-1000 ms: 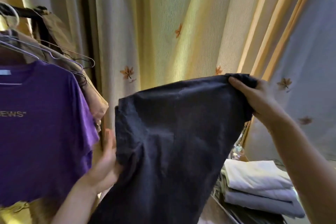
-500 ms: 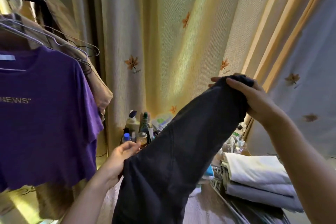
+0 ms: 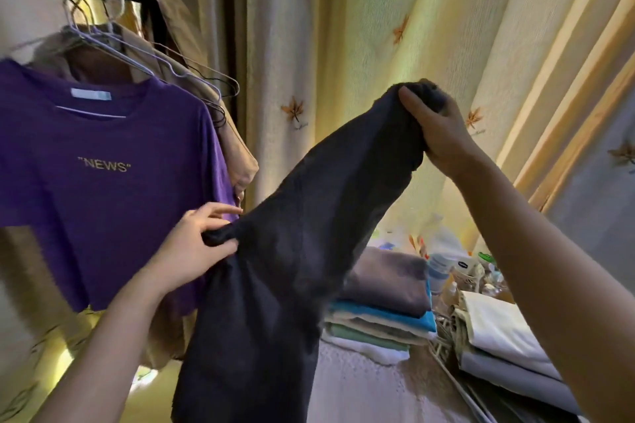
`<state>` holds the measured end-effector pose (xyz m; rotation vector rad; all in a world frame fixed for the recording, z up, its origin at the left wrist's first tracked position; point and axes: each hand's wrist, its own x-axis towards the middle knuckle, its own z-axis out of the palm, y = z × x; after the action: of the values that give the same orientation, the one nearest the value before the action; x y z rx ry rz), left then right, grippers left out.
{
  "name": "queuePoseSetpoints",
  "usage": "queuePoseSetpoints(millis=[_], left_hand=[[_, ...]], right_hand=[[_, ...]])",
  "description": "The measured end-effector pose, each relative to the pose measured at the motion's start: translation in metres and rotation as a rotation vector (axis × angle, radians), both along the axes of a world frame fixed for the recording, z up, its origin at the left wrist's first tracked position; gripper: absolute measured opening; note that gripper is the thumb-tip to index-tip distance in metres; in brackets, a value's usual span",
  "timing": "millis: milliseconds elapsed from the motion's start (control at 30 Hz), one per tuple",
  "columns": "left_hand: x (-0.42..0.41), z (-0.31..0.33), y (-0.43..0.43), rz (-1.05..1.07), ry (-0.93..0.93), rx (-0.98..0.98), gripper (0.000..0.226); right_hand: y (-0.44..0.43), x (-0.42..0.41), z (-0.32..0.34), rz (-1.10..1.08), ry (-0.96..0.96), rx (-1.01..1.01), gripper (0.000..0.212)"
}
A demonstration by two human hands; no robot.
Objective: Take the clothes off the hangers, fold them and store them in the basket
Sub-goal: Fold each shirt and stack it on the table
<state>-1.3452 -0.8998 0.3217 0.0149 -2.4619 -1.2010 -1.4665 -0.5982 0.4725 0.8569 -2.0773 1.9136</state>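
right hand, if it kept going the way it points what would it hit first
Probably the curtain, up and left of the right hand gripping the dark cloth; depth is hard to judge.

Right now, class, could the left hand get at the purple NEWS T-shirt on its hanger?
Probably yes: the left hand is in front of the purple NEWS T-shirt, nothing between. But its fingers pinch the dark cloth garment, so it must let go first.

Your garment was a plain dark charcoal, the T-shirt beside it purple with gold "NEWS" lettering, the curtain pale yellow-cream scattered with orange-brown maple leaves, and the folded stack ran grey-brown, turquoise, cream, pale green and white from top down.
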Motion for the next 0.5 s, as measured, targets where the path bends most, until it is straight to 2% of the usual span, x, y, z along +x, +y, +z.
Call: queuePoseSetpoints(millis=[100,167,267,333,400,500], left_hand=[[0.011,0.011,-0.005,-0.023,0.154,-0.119,0.039],[0.023,0.010,-0.001,-0.151,0.109,-0.061,0.045],[0.044,-0.004,0.021,-0.411,-0.208,0.027,0.050],[0.054,-0.031,0.051,-0.554,-0.410,-0.020,0.052],[0.060,-0.074,0.087,-0.632,-0.537,-0.080,0.052],[0.069,-0.158,0.134,-0.688,-0.710,-0.071,0.045]], right_hand=[[0.012,0.001,0.013,0.092,0.073,-0.008,0.008],[0.031,0.004,0.014,0.231,0.081,0.010,0.008],[0.066,0.015,0.001,0.477,-0.017,0.119,0.012],[0.092,0.021,-0.025,0.634,-0.119,0.298,0.002],[0.115,0.027,-0.061,0.664,-0.213,0.532,0.020],[0.144,0.039,-0.122,0.585,-0.339,0.839,0.038]])
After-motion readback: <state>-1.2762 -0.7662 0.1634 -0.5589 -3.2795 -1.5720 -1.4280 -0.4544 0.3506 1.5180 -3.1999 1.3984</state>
